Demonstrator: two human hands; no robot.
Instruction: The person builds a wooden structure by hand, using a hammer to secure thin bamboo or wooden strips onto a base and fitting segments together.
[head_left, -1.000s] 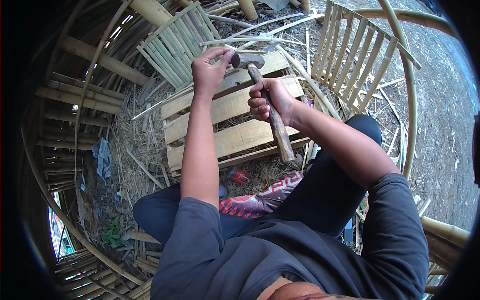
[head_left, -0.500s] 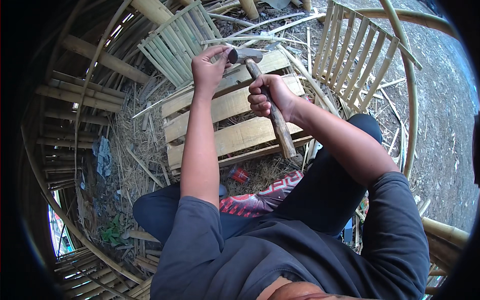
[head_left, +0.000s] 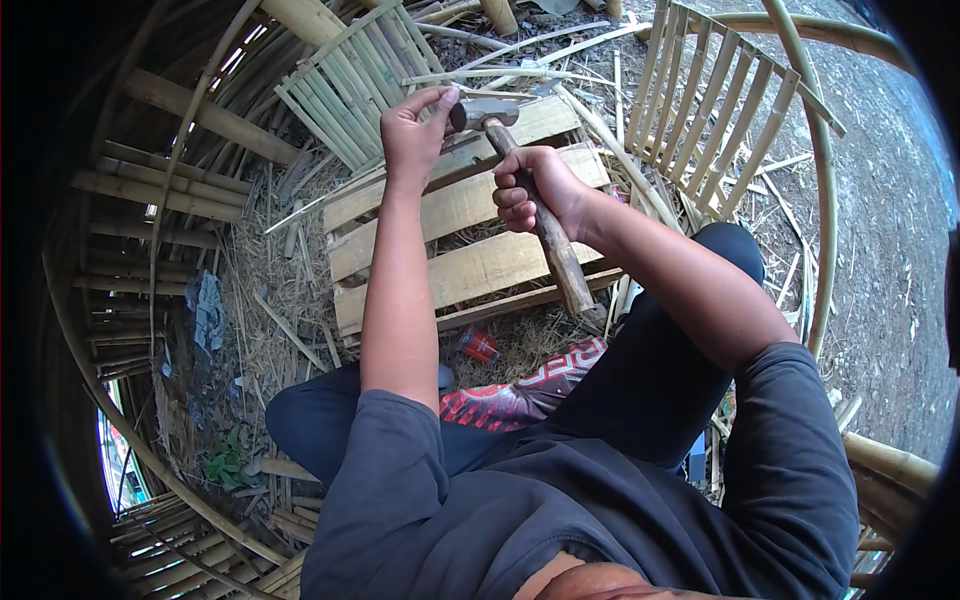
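Over the far edge of the slatted wooden pallet [head_left: 480, 268]: left hand [head_left: 412, 140] pinching, hammer [head_left: 556, 250] gripped by the right hand [head_left: 545, 190].
From my remote seat, leftmost, a greenish bamboo panel [head_left: 340, 105] stands beyond the pallet's far edge. Next comes the left hand, raised on an outstretched arm, its fingers drawn to a narrow pinch; I cannot tell what, if anything, sits between them. The hammer's head is at those fingertips, touching or just beside, so I judge a careless tap could bruise the thumb. Its handle slants across to the near right corner. The right hand wraps it below the head, elbow bent outward; a loosened grip could let the head tip. Past the right edge stands a paler bamboo panel [head_left: 708, 112].
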